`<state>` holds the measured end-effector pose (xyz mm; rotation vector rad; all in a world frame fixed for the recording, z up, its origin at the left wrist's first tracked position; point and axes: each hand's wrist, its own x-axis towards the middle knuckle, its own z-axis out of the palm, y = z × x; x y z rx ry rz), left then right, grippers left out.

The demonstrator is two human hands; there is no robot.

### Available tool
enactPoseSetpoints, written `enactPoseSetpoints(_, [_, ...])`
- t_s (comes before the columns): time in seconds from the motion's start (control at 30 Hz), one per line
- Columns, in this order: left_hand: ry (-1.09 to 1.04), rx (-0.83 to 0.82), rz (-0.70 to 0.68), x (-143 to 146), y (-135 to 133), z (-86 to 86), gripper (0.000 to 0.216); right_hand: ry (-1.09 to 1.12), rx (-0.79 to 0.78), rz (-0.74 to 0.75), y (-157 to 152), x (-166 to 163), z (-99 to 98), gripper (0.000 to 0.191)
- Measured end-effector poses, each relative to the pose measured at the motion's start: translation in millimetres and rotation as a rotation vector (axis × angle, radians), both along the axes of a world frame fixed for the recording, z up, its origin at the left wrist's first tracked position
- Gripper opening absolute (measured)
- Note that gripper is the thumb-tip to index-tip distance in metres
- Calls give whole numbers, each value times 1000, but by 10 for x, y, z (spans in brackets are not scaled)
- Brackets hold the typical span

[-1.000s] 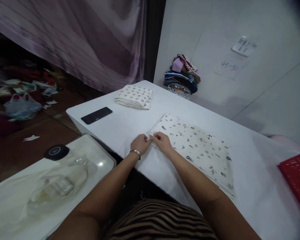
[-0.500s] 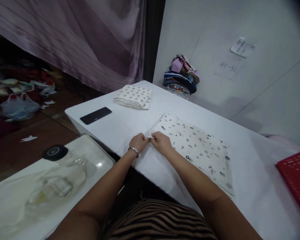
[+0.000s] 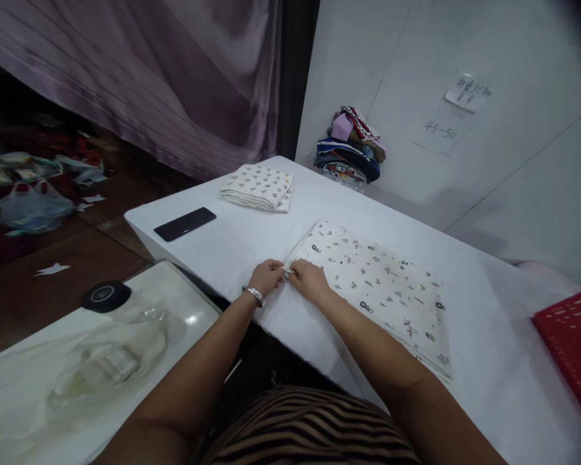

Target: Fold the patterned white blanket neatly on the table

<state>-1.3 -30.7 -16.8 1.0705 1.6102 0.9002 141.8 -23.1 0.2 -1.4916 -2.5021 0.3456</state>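
Note:
A white cloth [image 3: 387, 284] with small grey plant-like prints lies folded flat on the white table [image 3: 489, 310]. At its near left corner, my right hand [image 3: 310, 279] is closed on the edge, fingers pinching the fabric. My left hand [image 3: 267, 278], with a bracelet at the wrist, pinches the same corner from the left side. The fingertips of both hands almost meet there. Farther back on the table sits a second folded cloth [image 3: 259, 187] with a similar print, apart from both hands.
A black phone [image 3: 185, 224] rests near the table's left end. A red basket [image 3: 569, 342] stands at the right. Folded clothes [image 3: 351, 145] are piled by the wall. At lower left, a second white surface [image 3: 19, 361] holds a round black lid [image 3: 105, 296] and clear plastic.
Both hands have shifted slightly at the cloth's corner, and the left fingers are a little more stretched out. The folded cloths and phone have stayed in place.

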Motion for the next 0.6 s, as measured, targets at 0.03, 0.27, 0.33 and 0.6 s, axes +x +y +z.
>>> enactPoseSetpoints(0.03, [-21, -5, -13, -8, 2, -2, 14, 6, -1, -1, 1, -2, -4, 13])
enactPoseSetpoints(0.27, [-97, -3, -35, -47, 23, -20, 13, 160, -38, -17, 27, 27, -29, 10])
enactPoseSetpoints(0.33, [-84, 6, -30, -42, 23, -28, 13, 228, -97, -39, 50, 39, -36, 13])
enactPoseSetpoints(0.6, [-3, 47, -11, -13, -22, -8, 17, 196, -86, -79, 83, 6, -17, 13])
